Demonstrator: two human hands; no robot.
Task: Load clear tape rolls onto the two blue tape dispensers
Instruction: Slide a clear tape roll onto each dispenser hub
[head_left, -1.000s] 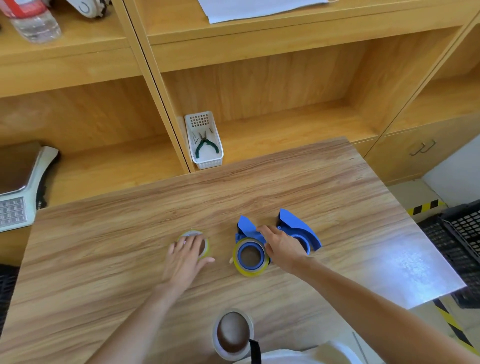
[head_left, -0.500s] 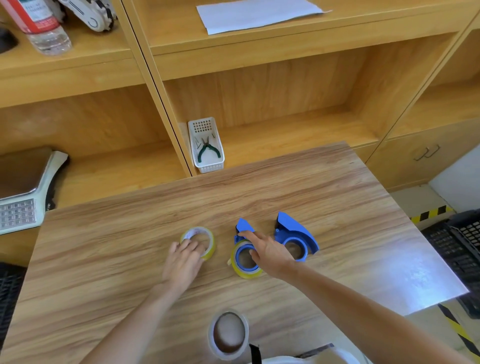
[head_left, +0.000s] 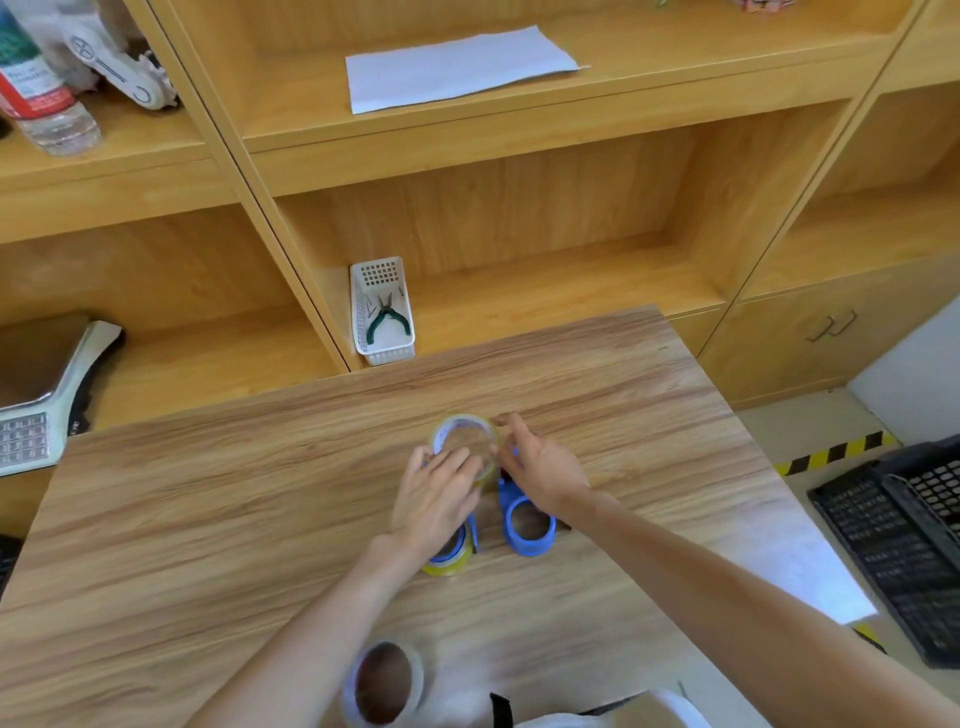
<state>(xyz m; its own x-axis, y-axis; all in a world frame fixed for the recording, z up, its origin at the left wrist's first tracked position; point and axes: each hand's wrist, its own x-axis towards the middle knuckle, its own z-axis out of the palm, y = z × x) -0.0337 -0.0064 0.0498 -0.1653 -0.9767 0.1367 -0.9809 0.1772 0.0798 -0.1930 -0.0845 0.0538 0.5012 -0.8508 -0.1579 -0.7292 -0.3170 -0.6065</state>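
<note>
Holding the clear yellowish tape roll (head_left: 464, 440) pinched between your left hand (head_left: 435, 500) and right hand (head_left: 540, 470), you kept it raised just beyond the empty blue plastic tape dispenser (head_left: 525, 522), nearer your right hand, beside the loaded one (head_left: 451, 555).

Blue tape dispensers (head_left: 527, 525), yellowish clear tape roll (head_left: 464, 441), wood-grain table (head_left: 208, 519), white basket (head_left: 382, 312).
</note>
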